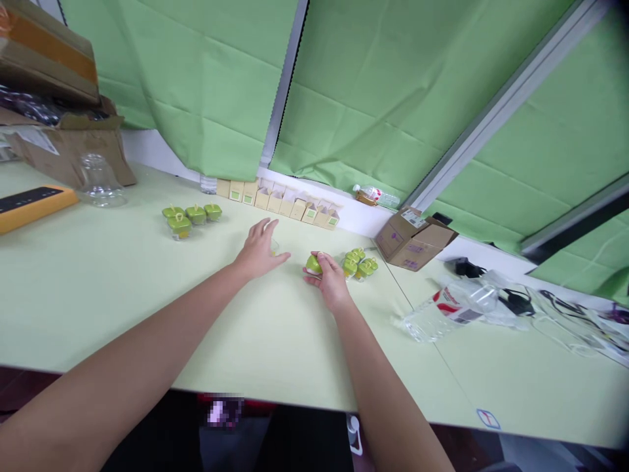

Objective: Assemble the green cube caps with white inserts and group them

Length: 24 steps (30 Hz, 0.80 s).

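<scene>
My right hand (330, 280) pinches a green lid (313, 264) between thumb and fingers above the table; its underside is partly hidden. My left hand (258, 251) has its fingers spread and thumb out. Just beyond the left palm stands a small clear cup (274, 248), partly covered by the hand; whether they touch I cannot tell. To the right of my right hand sit several clear cups with green lids (360, 263). Another group of green-lidded cups (179, 224) stands on the left, each lid with a small loop on top.
A row of small cardboard boxes (285, 202) lines the back of the pale table (275, 341). On the right are a brown carton (413, 241), a large plastic bottle (445, 309) and cables (565, 321). A clear jar (101, 183) and an orange-edged device (37, 206) lie left.
</scene>
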Tool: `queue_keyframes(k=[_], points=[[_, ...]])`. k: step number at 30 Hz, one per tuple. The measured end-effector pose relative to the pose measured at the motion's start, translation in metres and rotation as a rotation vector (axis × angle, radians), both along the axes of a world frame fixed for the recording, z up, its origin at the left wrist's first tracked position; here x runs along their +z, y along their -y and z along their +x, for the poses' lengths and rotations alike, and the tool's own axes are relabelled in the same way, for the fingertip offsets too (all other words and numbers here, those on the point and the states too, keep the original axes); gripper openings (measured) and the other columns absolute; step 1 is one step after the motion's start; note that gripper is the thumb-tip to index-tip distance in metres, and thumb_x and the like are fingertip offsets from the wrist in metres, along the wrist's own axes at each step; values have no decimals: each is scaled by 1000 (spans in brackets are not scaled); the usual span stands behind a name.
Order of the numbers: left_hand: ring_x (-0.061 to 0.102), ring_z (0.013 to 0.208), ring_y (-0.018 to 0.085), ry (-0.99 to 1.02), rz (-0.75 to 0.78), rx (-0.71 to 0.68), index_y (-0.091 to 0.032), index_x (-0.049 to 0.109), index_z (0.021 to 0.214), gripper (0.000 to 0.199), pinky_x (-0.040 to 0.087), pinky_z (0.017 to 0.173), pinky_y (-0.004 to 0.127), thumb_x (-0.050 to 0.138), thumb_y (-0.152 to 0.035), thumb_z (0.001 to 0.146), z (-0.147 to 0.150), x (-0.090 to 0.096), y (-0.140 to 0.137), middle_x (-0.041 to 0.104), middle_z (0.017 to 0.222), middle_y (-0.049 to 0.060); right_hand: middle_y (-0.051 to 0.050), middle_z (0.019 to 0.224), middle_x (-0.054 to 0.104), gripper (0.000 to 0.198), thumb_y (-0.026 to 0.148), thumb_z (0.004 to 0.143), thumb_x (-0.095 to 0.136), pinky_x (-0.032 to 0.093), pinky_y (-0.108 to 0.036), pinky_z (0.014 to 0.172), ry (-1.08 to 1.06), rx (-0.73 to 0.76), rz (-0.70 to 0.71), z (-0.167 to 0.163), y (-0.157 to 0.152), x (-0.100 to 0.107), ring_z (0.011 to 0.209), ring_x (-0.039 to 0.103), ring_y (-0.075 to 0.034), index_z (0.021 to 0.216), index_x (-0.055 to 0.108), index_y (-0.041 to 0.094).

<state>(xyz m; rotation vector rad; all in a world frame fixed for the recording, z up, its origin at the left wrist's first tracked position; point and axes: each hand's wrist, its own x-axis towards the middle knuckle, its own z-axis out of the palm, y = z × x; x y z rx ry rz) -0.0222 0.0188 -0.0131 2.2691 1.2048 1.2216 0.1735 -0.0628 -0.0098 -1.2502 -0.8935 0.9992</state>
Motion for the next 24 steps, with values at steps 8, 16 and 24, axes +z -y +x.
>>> queue_keyframes(k=[8,16,24], points=[[64,108,24,2,-366,-307,-22,54,126,66,50,94,35,75,-41,66,2,-10,0,69,116,7,-9,111,71,44,56,87,57,51,-36,85,380,-153,298,-7,2,2,101,63,-23,106,73,19],[64,79,20,-8,-321,-430,-19,60,97,40,48,67,29,73,-44,68,29,-2,35,70,90,3,-8,106,66,33,49,92,53,48,-33,90,574,-84,350,-21,7,1,105,58,-21,100,74,26],[62,75,19,6,-319,-400,-19,61,100,38,44,62,27,71,-38,69,29,-1,37,70,89,3,-4,102,71,26,43,93,53,45,-35,94,638,-33,361,-24,5,-7,100,62,-21,97,75,29]])
